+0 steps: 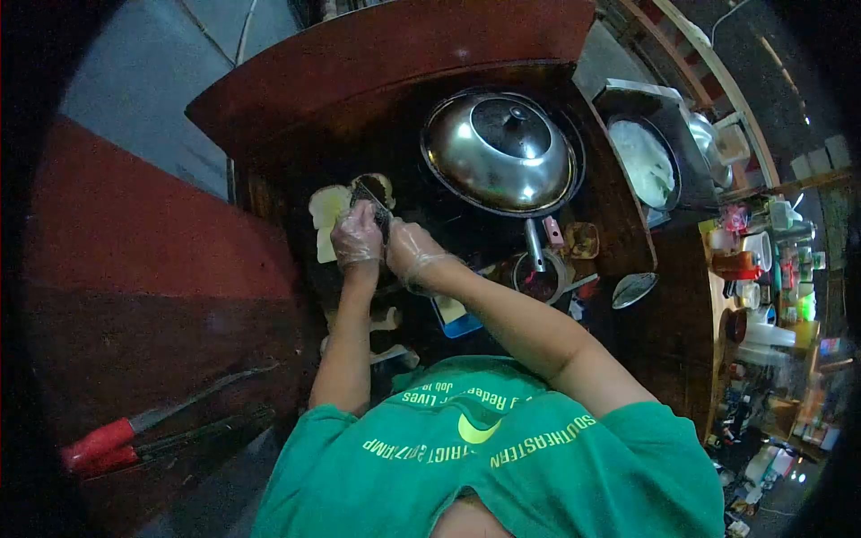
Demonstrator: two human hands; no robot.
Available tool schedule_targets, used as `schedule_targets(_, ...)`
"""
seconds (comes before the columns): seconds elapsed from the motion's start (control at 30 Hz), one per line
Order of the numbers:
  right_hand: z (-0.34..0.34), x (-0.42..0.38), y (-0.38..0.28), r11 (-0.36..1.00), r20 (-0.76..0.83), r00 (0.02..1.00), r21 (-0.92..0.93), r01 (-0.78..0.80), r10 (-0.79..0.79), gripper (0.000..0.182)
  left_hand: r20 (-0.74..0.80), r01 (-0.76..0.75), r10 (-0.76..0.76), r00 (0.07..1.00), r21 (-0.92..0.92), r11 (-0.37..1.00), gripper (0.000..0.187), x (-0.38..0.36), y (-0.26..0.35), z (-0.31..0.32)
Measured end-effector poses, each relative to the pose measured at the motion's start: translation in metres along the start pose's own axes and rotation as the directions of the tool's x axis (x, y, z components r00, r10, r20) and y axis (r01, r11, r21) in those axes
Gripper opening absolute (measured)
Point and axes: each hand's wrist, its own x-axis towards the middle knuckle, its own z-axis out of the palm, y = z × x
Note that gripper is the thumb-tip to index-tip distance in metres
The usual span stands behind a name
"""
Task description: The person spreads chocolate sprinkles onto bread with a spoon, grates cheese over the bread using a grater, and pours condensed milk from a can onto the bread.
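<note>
Both my hands wear clear plastic gloves and come together over the dark work surface. My left hand (pixel 357 235) is closed, its fingers pinching a dark, flat, speckled piece (pixel 371 203) whose kind I cannot make out. Close against it, my right hand (pixel 414 253) is also closed, at the piece's lower right edge; what its fingers grip is hidden. Pale bread slices (pixel 326 212) lie just beyond and left of my left hand. Past the dark piece sits another slice with a dark topping (pixel 382 186).
A shiny domed lid (pixel 502 143) covers a pan at right. Nearer me are a round container with reddish contents (pixel 538 280) and a blue tray (pixel 461 325). A pan with white food (pixel 641 161) stands farther right. Red-handled tools (pixel 99 446) lie lower left.
</note>
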Motion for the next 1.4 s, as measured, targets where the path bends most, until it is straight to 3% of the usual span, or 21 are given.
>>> schedule_targets(0.13,-0.007,-0.001,-0.010,0.996,0.047,0.995,0.037,-0.087,0.085,0.029,0.011,0.009,-0.008,1.000,-0.094,0.996,0.016,-0.006,-0.003,-0.003)
schedule_targets(0.2,-0.002,-0.001,-0.005,0.994,0.058,0.995,0.063,-0.085,0.081,0.027,0.061,0.076,-0.076,0.995,-0.004,0.997,0.016,-0.002,0.001,-0.008)
schedule_targets(0.27,-0.009,-0.003,-0.010,0.995,0.056,0.998,0.090,-0.036,0.031,0.026,0.009,-0.034,0.033,0.999,0.129,0.991,0.017,0.008,-0.008,0.000)
schedule_targets(0.33,-0.002,0.002,-0.004,0.995,0.003,1.000,0.102,-0.014,0.014,0.026,0.017,-0.017,0.015,1.000,0.103,0.995,0.019,0.012,-0.020,0.009)
schedule_targets(0.37,0.003,0.005,-0.002,0.994,-0.046,0.999,0.105,0.013,-0.008,0.025,0.016,0.063,-0.064,0.998,0.033,0.997,0.019,0.012,-0.020,0.009)
schedule_targets(0.4,0.006,0.007,0.000,0.994,-0.051,0.999,0.110,0.012,-0.006,0.025,0.018,0.142,-0.142,0.990,-0.039,0.989,0.020,0.012,-0.019,0.010)
schedule_targets(0.5,0.005,0.010,-0.002,0.998,-0.017,1.000,0.062,-0.009,0.010,0.026,0.070,0.163,-0.156,0.985,-0.106,0.981,0.012,0.000,0.000,-0.007)
schedule_targets(0.67,-0.011,0.007,-0.012,0.999,0.079,0.997,0.037,-0.005,0.002,0.022,0.056,0.088,-0.082,0.995,-0.111,0.990,0.012,0.009,-0.018,0.005)
schedule_targets(0.93,-0.002,0.014,-0.008,0.992,0.058,0.997,0.113,-0.064,0.057,0.022,0.013,0.178,-0.178,0.984,-0.031,0.984,0.012,0.023,-0.020,0.012)
schedule_targets(1.0,0.000,0.014,-0.006,0.990,0.075,0.994,0.117,-0.082,0.074,0.022,0.076,0.183,-0.176,0.981,-0.104,0.978,0.014,0.022,-0.012,0.001)
schedule_targets(1.03,0.001,0.014,-0.005,0.993,0.091,0.995,0.098,-0.058,0.050,0.022,0.052,0.107,-0.097,0.994,-0.246,0.963,0.015,0.023,-0.051,0.021)
schedule_targets(1.13,0.006,0.010,-0.003,0.992,0.058,0.997,0.112,-0.051,0.045,0.023,0.032,0.096,-0.092,0.995,-0.149,0.984,0.012,0.020,-0.064,0.020)
schedule_targets(1.2,0.009,0.010,-0.002,0.988,0.011,0.998,0.143,-0.065,0.064,0.022,0.038,0.112,-0.109,0.993,-0.095,0.989,0.010,0.016,-0.025,-0.004)
schedule_targets(1.4,0.005,0.014,-0.002,0.987,0.029,0.995,0.131,-0.095,0.092,0.022,0.014,0.167,-0.175,0.985,-0.368,0.914,0.014,0.006,-0.017,-0.004)
